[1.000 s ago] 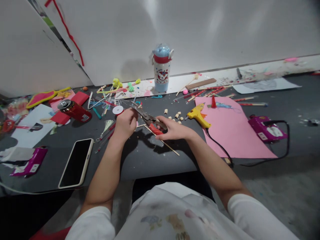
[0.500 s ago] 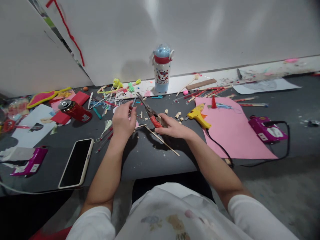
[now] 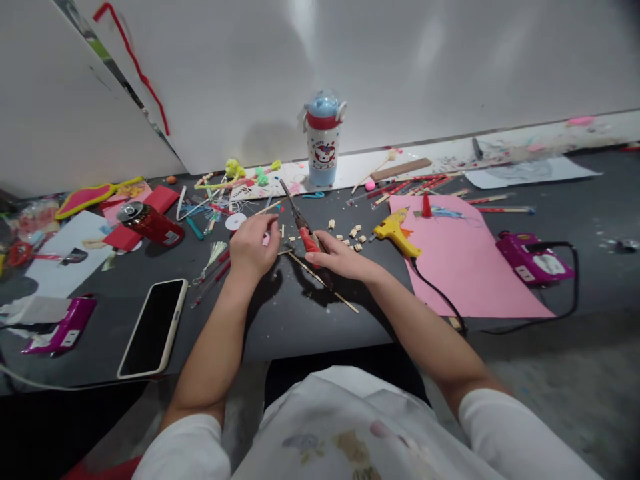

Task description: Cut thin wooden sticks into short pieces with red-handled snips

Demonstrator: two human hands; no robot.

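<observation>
My left hand is closed, pinching a thin wooden stick whose end reaches toward the pliers' jaws. My right hand wraps around the red-handled pliers, their long dark jaws pointing up and away from me. Whether the jaws touch the stick I cannot tell. Below the hands another thin wooden stick lies slantwise on the grey table. Small pale wooden pieces, several of them, are scattered to the right of the pliers.
A water bottle stands behind the pliers. To the right lie a yellow glue gun and pink paper, the gun's cord trailing over the table edge. A red can and a phone are on the left.
My left hand has moved slightly down and turned, and the pale stick now shows in it. The pliers have swung a little more upright in my right hand.
</observation>
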